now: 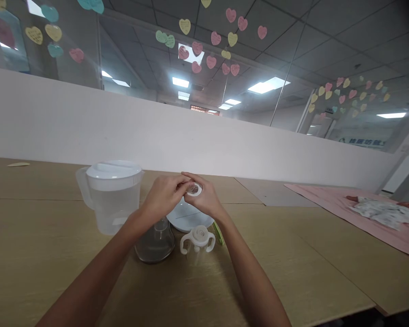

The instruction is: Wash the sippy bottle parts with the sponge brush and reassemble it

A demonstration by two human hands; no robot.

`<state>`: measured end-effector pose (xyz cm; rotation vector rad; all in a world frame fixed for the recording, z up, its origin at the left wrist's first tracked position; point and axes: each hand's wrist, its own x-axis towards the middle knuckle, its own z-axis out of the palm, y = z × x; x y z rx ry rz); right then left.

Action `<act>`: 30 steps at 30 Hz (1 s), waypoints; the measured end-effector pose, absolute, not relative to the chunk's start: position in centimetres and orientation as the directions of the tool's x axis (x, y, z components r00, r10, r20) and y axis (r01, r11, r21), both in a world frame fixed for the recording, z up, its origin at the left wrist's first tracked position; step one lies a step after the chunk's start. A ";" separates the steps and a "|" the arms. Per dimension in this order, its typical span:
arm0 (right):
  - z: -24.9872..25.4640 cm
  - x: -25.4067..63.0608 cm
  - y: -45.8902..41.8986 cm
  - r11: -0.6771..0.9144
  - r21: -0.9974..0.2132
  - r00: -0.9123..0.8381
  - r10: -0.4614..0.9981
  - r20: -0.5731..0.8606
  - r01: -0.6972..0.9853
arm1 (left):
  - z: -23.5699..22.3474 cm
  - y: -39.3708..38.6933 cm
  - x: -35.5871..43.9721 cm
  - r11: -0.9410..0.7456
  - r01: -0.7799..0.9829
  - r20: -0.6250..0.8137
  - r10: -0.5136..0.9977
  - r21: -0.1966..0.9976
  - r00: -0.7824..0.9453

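Observation:
My left hand (167, 193) reaches in with its fingertips pinched against a small white ring with a clear centre (194, 190). Curled around that ring is my right hand (207, 197); both hands meet on it above a white plate (187, 222). I cannot tell exactly what the ring belongs to. Just below stands a clear baby bottle with two white handles (199, 238). To its left sits a clear glass jug (155, 245), partly behind my left forearm. A slim green object (218, 233) lies beside my right wrist, partly hidden.
A lidded clear plastic pitcher (114, 200) stands on the wooden table (276, 268) at left. A flat pale piece (18, 164) lies far left. On the right, a pink cloth (330, 206) carries a patterned cloth bundle (381, 212). A white low wall (191, 141) closes the back.

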<state>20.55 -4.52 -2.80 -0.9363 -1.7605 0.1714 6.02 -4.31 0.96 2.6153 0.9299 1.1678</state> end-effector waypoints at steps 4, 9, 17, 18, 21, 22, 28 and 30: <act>-2.6 20.7 -4.6 0.655 -0.555 -0.105 0.689 0.717 0.513 | 0.8 -3.8 5.7 -0.786 0.293 0.617 0.612 0.545 0.495; -2.8 20.6 -4.3 0.687 -0.482 -0.102 0.625 0.774 0.544 | 0.9 -3.8 5.6 -0.804 0.290 0.617 0.588 0.520 0.524; -4.4 21.1 -2.9 0.567 -0.192 -0.113 0.459 0.881 0.801 | 0.0 -5.2 6.7 -0.768 0.631 0.550 0.482 -0.109 0.682; -4.4 21.2 -2.9 0.551 -0.190 -0.123 0.481 0.868 0.812 | 0.0 -5.4 6.8 -0.757 0.641 0.535 0.493 -0.124 0.686; -3.8 21.7 -3.4 0.508 -0.216 -0.149 0.584 0.798 0.834 | 0.2 -5.5 6.9 -0.748 0.659 0.514 0.539 -0.073 0.668; -3.5 21.9 -3.6 0.481 -0.237 -0.144 0.629 0.764 0.844 | 0.3 -5.6 6.9 -0.754 0.656 0.508 0.552 -0.035 0.661; -2.3 24.9 -4.3 0.191 -0.447 0.162 0.752 0.639 0.874 | 0.4 -6.6 6.4 -0.792 0.587 0.335 0.606 0.169 0.721; -1.9 25.9 -4.7 0.168 -0.486 0.208 0.751 0.627 0.858 | 0.1 -7.0 6.5 -0.822 0.525 0.215 0.566 0.220 0.796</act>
